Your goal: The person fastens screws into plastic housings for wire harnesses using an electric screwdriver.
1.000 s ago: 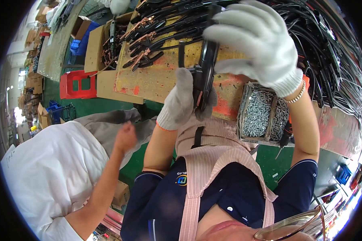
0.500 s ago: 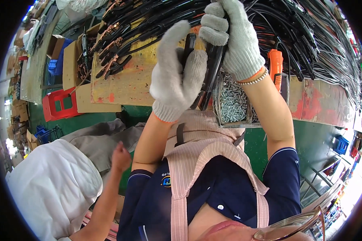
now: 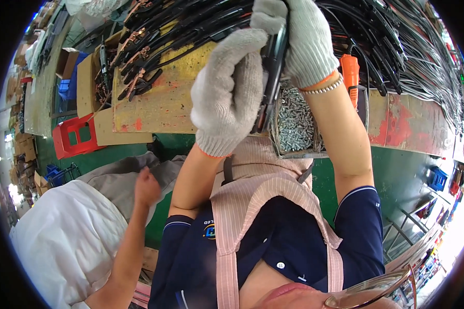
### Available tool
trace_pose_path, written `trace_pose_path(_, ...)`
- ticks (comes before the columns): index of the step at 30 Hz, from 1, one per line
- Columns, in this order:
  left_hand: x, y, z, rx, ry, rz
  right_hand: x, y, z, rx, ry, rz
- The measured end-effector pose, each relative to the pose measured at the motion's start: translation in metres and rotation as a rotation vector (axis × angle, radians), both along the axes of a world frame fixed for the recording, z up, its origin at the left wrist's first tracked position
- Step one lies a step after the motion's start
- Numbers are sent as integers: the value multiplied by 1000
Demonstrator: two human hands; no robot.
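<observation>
Long black part (image 3: 277, 59) held aloft over near edge of worktop (image 3: 178, 100), just left of screw box (image 3: 295, 123). Right hand (image 3: 309, 46) clamped round its upper end. Left hand (image 3: 229, 90) alongside lower length; thumb and fingers, spread around short black strip half second ago, now curled closer together. Strip out of sight; cannot tell whether left fingers grip anything. Change suggests closer handling, part seemingly steadied by right grip.
</observation>
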State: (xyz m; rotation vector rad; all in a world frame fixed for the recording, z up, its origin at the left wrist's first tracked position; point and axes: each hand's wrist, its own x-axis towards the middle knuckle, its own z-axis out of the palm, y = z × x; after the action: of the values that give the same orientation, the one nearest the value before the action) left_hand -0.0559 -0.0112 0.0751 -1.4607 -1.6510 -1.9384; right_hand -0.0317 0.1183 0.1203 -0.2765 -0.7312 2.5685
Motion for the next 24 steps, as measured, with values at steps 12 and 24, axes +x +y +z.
trace_pose_path(12,10,18,-38,-410,-918,-322,14,12,28,1081,-693,70)
trace_pose_path(24,43,-3,-63,42,-1852,-563,197,15,-84,1463,-1331,-392)
